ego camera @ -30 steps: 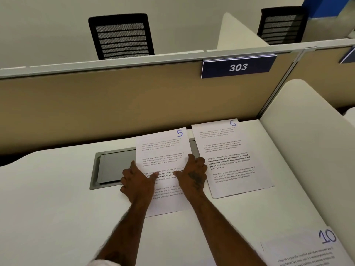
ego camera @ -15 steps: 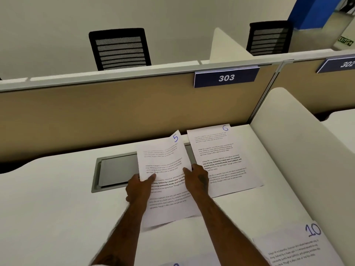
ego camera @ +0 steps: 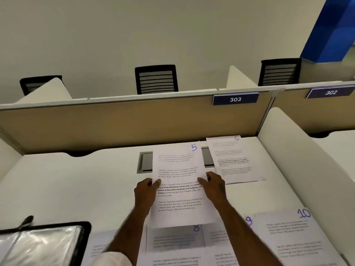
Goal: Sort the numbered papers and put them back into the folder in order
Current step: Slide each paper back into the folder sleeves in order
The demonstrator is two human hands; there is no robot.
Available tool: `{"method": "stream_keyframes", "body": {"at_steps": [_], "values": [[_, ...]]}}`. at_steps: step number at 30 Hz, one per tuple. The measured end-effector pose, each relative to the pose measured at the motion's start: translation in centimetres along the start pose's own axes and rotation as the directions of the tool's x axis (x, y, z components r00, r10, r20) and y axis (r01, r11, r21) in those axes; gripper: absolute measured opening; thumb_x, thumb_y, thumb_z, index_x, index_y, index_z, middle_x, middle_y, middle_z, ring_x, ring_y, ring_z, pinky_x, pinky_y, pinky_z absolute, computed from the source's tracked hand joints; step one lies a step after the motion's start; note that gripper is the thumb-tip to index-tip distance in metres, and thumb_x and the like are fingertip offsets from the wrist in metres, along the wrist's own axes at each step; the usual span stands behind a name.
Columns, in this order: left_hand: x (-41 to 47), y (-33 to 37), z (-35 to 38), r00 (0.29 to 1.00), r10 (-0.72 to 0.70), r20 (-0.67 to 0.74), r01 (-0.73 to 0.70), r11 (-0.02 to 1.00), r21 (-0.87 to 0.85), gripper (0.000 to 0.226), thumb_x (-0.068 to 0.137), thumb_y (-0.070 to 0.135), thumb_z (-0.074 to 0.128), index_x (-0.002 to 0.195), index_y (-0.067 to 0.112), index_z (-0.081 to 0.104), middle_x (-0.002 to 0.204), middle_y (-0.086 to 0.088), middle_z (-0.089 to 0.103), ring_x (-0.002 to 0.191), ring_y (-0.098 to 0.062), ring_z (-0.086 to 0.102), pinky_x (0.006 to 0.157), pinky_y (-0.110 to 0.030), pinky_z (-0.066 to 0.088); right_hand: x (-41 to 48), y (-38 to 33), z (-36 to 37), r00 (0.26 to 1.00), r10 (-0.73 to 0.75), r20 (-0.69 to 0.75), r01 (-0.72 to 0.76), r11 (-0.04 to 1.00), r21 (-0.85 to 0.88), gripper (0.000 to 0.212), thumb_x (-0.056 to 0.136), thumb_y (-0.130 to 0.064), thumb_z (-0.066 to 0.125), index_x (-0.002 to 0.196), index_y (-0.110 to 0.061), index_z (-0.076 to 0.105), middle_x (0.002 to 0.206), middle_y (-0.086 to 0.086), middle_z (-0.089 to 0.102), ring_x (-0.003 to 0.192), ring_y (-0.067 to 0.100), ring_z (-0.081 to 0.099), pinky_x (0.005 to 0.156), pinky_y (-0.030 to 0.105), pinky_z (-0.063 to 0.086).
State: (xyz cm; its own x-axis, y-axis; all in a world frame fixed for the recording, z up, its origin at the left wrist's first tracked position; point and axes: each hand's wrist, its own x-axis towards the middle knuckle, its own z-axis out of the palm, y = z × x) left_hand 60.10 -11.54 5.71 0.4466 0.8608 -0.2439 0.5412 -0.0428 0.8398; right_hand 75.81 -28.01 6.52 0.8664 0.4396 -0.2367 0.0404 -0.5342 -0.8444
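A: What is being held, and how?

B: Sheet 5 [ego camera: 178,181] is pinched at mid-height along both long edges. The left hand [ego camera: 146,192] is closed on its left edge with the thumb on top, and the right hand [ego camera: 213,186] likewise on its right edge. The fingers under the paper cannot be seen. The sheet is found at the centre of the frame, apparently raised off the desk [ego camera: 76,189], with its lower edge overhanging sheet 8 [ego camera: 172,239].

A: Where are the other papers found?

B: Sheet 6 [ego camera: 233,160] is laid flat right of centre, just beside sheet 5. Sheet 8, sheet 9 [ego camera: 221,235] and sheet 10 [ego camera: 288,233] are spread in a row along the bottom, from centre to lower right. More sheets are glimpsed at the bottom edge, but their numbers are hidden or cut off.

A: And the folder?

B: The folder [ego camera: 84,239] is seen open at the lower left, well apart from sheet 5. Whether any paper is inside its shiny clear sleeve cannot be told.

A: How far along is the task judged to be?

B: Laying out in order seems largely done, since the visible numbers rise from left to right. Filing is judged barely begun, if at all: at least five sheets are outside the folder. Sheet 5 may be meant for it next, though that cannot be confirmed.
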Motion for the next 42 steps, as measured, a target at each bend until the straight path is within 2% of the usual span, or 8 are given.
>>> {"method": "stream_keyframes", "body": {"at_steps": [8,13,19,21,24,31,35,42], "values": [[-4.8,-3.9,-8.5,1.0,0.018,-0.017,-0.02,0.997,-0.069,0.031,0.09,0.033,0.07,0.067,0.015,0.059,0.073,0.0,0.068,0.066,-0.017,0.062,0.057,-0.026,0.045,-8.7,-1.7,4.2,0.999,-0.007,-0.037,0.006,1.0,-0.02,0.025,0.095,-0.034,0.059,0.096,-0.01,0.064,0.097,0.005,0.069,0.079,0.018,0.062,0.07,0.027,0.046],[-5.9,-7.2,-14.1,0.998,0.057,0.019,-0.056,0.998,-0.025,0.037,0.084,0.04,0.075,0.069,0.008,0.064,0.072,-0.003,0.07,0.067,-0.019,0.064,0.062,-0.031,0.048,-14.6,-3.0,7.4,0.995,0.014,-0.094,-0.018,0.999,-0.036,0.024,0.094,-0.033,0.06,0.094,-0.009,0.066,0.091,0.002,0.069,0.073,0.013,0.059,0.057,0.019,0.039],[-7.4,-10.1,-19.5,0.992,0.109,0.065,-0.111,0.994,0.025,0.029,0.084,0.04,0.075,0.07,0.017,0.063,0.075,0.0,0.07,0.072,-0.019,0.067,0.064,-0.031,0.053,-21.0,-4.5,11.2,0.992,0.026,-0.122,-0.03,0.999,-0.035,0.024,0.095,-0.032,0.059,0.093,-0.009,0.063,0.087,0.0,0.066,0.068,0.009,0.057,0.057,0.018,0.041],[-8.1,-10.7,-20.9,0.99,0.127,0.061,-0.129,0.991,0.032,0.029,0.084,0.039,0.075,0.069,0.016,0.063,0.073,0.001,0.07,0.07,-0.017,0.066,0.06,-0.028,0.048,-22.7,-5.1,11.9,0.991,0.013,-0.135,-0.018,0.999,-0.036,0.022,0.095,-0.031,0.059,0.086,-0.011,0.062,0.081,-0.002,0.064,0.066,0.008,0.056,0.055,0.016,0.037],[-8.9,-11.7,-22.7,0.988,0.139,0.065,-0.14,0.99,0.001,0.03,0.083,0.039,0.076,0.073,0.012,0.067,0.073,0.0,0.072,0.071,-0.019,0.068,0.066,-0.034,0.055,-24.7,-5.9,12.4,0.989,-0.008,-0.148,0.001,0.999,-0.046,0.027,0.094,-0.03,0.06,0.071,-0.019,0.052,0.07,-0.01,0.057,0.062,0.002,0.052,0.05,0.014,0.032],[-11.6,-14.4,-26.1,0.988,0.143,0.064,-0.139,0.989,-0.06,0.027,0.084,0.033,0.076,0.075,0.009,0.07,0.072,-0.002,0.073,0.07,-0.023,0.071,0.069,-0.044,0.059,-28.6,-6.2,13.6,0.994,-0.053,-0.101,0.047,0.997,-0.057,0.019,0.093,-0.031,0.061,0.086,-0.013,0.062,0.084,-0.003,0.065,0.068,0.004,0.056,0.053,0.013,0.036],[-14.1,-15.7,-27.4,0.99,0.138,0.033,-0.137,0.99,-0.043,0.022,0.084,0.032,0.076,0.075,0.012,0.071,0.071,0.001,0.074,0.07,-0.017,0.071,0.066,-0.036,0.057,-31.1,-5.9,14.0,0.993,-0.095,-0.069,0.091,0.994,-0.067,0.018,0.091,-0.031,0.064,0.084,-0.015,0.061,0.082,-0.005,0.064,0.068,0.004,0.057,0.053,0.011,0.037],[-18.6,-18.6,-29.9,0.995,0.078,-0.058,-0.079,0.997,-0.018,0.025,0.083,0.032,0.076,0.07,0.012,0.07,0.068,0.001,0.072,0.066,-0.018,0.071,0.072,-0.041,0.059,-35.5,-5.3,15.4,0.985,-0.173,0.0,0.172,0.979,-0.11,0.013,0.089,-0.03,0.067,0.085,-0.019,0.062,0.086,-0.004,0.065,0.072,0.007,0.059,0.057,0.011,0.04]]}}
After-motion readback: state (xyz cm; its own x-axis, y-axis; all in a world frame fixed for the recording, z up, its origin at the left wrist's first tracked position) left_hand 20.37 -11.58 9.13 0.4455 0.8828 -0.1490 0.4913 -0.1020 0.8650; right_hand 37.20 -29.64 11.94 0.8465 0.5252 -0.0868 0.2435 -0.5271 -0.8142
